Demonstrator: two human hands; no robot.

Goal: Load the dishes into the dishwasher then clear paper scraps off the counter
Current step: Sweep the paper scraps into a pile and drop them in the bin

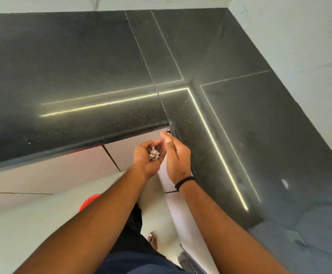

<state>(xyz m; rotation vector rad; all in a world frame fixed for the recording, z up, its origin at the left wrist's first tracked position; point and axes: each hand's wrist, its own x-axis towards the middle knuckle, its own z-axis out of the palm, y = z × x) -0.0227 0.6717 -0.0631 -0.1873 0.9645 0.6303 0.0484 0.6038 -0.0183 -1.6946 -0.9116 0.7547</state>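
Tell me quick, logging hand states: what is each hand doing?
Left hand: cupped, holding paper scraps.
Right hand: open, fingers straight, holding nothing.

No readable text, labels, brands or nos. anywhere in the head view.
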